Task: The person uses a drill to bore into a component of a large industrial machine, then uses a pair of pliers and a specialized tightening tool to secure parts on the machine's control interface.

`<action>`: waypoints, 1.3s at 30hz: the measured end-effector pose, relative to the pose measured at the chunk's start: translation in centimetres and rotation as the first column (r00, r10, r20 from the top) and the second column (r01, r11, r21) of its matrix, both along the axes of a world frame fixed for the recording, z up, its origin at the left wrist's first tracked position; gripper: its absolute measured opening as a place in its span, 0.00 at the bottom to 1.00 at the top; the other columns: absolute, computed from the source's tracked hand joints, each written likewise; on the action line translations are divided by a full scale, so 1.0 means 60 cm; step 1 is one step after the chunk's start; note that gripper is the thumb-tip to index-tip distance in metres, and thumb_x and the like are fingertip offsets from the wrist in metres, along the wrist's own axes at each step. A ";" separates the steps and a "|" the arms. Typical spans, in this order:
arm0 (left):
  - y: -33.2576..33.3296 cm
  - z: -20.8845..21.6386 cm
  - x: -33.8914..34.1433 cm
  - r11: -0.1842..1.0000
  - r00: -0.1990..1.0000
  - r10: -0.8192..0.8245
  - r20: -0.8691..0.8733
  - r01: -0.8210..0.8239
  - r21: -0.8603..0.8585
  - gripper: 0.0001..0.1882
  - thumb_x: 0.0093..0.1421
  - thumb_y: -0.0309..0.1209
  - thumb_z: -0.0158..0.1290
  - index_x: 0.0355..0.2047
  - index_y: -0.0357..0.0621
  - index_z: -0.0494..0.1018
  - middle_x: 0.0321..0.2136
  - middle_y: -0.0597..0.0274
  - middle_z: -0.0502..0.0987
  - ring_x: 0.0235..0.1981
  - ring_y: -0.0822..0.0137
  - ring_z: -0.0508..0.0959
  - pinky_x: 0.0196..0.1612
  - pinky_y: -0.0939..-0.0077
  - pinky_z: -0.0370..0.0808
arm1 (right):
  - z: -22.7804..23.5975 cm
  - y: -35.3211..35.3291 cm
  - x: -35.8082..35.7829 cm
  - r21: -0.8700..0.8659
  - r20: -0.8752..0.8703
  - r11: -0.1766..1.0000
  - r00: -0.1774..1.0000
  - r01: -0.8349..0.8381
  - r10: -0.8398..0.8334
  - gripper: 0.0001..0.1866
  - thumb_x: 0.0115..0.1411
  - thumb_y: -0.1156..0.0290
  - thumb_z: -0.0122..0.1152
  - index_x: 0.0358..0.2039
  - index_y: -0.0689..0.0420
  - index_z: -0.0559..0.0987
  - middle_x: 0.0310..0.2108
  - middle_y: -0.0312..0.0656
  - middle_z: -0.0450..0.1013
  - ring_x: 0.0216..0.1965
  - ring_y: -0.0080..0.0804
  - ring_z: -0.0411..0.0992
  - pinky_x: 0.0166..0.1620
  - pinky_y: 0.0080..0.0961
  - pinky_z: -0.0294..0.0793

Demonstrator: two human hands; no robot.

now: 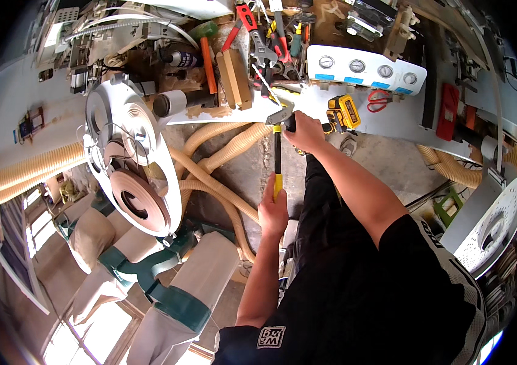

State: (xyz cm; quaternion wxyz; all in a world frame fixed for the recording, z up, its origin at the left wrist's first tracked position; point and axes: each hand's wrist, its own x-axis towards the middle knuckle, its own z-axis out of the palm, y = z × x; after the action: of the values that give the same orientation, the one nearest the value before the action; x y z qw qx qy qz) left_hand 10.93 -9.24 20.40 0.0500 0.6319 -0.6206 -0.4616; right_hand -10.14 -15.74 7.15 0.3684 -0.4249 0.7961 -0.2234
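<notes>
A two-handled tool (pixel 278 155) with a grey metal head and a black-and-yellow handle is held out in front of me, over the front edge of the bench. My left hand (pixel 272 214) is closed around the lower yellow end of the long handle. My right hand (pixel 306 134) is closed on a black grip close to the head, which tilts toward the upper left. Its fingertips are partly hidden. A yellow cordless drill (pixel 343 114) lies on the bench just right of my right hand. Thin pale rods or wires run above the tool head.
A pile of hand tools, including a red-handled adjustable wrench (pixel 263 52), covers the bench behind. Red scissors (pixel 379 101) lie near a white gauge panel (pixel 365 69). A machine with reels (pixel 134 158) stands left. Ribbed hoses (pixel 216 185) cross the floor near dust bags (pixel 207 267).
</notes>
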 end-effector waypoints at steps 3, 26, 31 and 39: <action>-0.026 0.046 -0.028 0.988 0.985 -0.129 0.115 0.137 -0.064 0.28 0.66 0.32 0.51 0.67 0.44 0.67 0.41 0.40 0.83 0.35 0.45 0.84 0.41 0.56 0.79 | -0.007 -0.005 -0.012 0.054 0.152 0.998 0.988 -0.033 0.024 0.25 0.53 0.51 0.67 0.38 0.61 0.76 0.33 0.51 0.81 0.38 0.50 0.81 0.45 0.44 0.77; -0.083 0.045 -0.127 0.899 0.760 -0.378 0.529 0.439 0.012 0.31 0.67 0.32 0.46 0.71 0.47 0.58 0.31 0.44 0.79 0.30 0.42 0.82 0.35 0.44 0.76 | 0.015 -0.056 0.028 0.045 -0.119 0.982 0.977 0.184 -0.178 0.22 0.53 0.44 0.66 0.30 0.52 0.80 0.25 0.43 0.79 0.35 0.46 0.79 0.43 0.43 0.69; -0.098 0.028 -0.140 0.886 0.747 -0.391 0.537 0.464 0.000 0.33 0.67 0.33 0.47 0.72 0.49 0.56 0.32 0.44 0.79 0.29 0.41 0.82 0.36 0.43 0.78 | 0.023 -0.053 0.035 0.099 -0.115 0.982 0.982 0.163 -0.152 0.21 0.53 0.46 0.66 0.31 0.52 0.80 0.25 0.43 0.79 0.35 0.47 0.79 0.43 0.44 0.69; -0.138 -0.009 -0.068 0.997 0.994 -0.023 -0.104 0.031 0.071 0.30 0.69 0.31 0.48 0.70 0.41 0.62 0.28 0.60 0.78 0.20 0.67 0.76 0.26 0.67 0.74 | 0.072 -0.054 0.011 0.197 0.077 0.954 0.967 0.224 -0.243 0.20 0.53 0.48 0.66 0.33 0.53 0.80 0.31 0.45 0.81 0.38 0.47 0.80 0.43 0.43 0.76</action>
State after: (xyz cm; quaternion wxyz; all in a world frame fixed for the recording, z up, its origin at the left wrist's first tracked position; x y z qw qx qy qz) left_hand 6.85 -17.53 19.88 0.0529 0.6001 -0.6084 -0.5167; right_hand -9.51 -19.00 11.45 0.4171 -0.2797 0.8387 -0.2107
